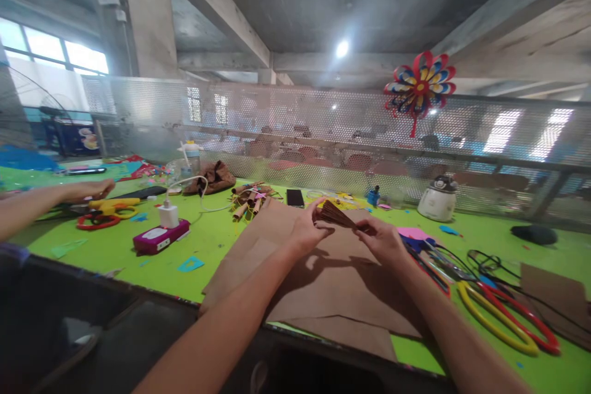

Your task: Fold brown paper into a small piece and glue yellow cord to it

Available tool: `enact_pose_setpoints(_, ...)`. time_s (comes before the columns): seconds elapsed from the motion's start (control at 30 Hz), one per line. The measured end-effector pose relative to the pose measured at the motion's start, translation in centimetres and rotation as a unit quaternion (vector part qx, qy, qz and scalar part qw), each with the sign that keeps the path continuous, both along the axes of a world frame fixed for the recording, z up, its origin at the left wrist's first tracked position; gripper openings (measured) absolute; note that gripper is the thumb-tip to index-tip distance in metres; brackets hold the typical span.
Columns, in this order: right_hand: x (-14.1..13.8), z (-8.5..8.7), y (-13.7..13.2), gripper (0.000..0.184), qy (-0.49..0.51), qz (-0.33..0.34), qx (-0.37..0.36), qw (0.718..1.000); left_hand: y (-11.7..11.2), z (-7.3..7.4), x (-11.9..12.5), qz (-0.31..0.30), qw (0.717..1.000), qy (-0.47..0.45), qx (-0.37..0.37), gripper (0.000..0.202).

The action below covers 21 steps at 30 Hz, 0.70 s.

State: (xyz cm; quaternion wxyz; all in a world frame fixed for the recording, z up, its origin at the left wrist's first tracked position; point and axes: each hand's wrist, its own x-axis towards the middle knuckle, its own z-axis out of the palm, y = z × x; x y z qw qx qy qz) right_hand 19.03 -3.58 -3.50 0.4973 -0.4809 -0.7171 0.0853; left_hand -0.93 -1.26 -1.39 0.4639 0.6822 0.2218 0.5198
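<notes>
A pleated strip of brown paper (pixel 335 215) is held between both hands above large brown paper sheets (pixel 323 283) on the green table (pixel 212 240). My left hand (pixel 307 231) pinches its left end, fingers closed. My right hand (pixel 383 240) pinches its right end, also closed.
Red and yellow scissors (pixel 503 314) lie at right beside cables. A magenta power bank with a white charger (pixel 161 231), rolled paper tubes (pixel 249 197), a phone (pixel 295 197) and a white kettle-like device (pixel 438 199) stand further back. Another person's hand (pixel 87 189) rests at left near scissors (pixel 108 212). A paper pinwheel (pixel 419 87) hangs on the mesh fence.
</notes>
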Motion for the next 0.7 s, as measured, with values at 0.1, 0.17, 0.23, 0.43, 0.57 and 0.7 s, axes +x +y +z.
enact_pose_setpoints(0.1,0.1,-0.1,0.0,0.012,-0.024,-0.010,0.016,1.000,0.0,0.0,-0.1,0.019,0.999,0.037,-0.003,0.076)
enact_pose_setpoints(0.17,0.2,-0.1,-0.1,0.010,-0.034,-0.013,0.020,0.999,-0.2,0.2,-0.2,0.043,0.997,0.065,-0.004,0.076)
enact_pose_setpoints(0.23,0.2,0.0,-0.2,0.010,-0.048,-0.019,0.023,0.998,-0.5,0.4,-0.5,0.085,0.992,0.096,0.014,0.074)
enact_pose_setpoints(0.43,0.1,0.4,-0.5,0.008,-0.090,-0.048,0.010,0.995,-1.6,0.4,-0.9,0.224,0.894,0.223,0.317,0.075)
enact_pose_setpoints(0.57,-0.5,0.7,-0.9,0.012,-0.065,0.028,-0.065,0.995,-2.1,-0.4,0.0,0.197,0.829,0.329,0.406,0.074)
enact_pose_setpoints(0.7,-1.4,0.8,-1.4,0.023,0.019,0.112,-0.119,0.986,-1.7,-2.0,1.0,0.149,0.823,0.390,0.385,0.055)
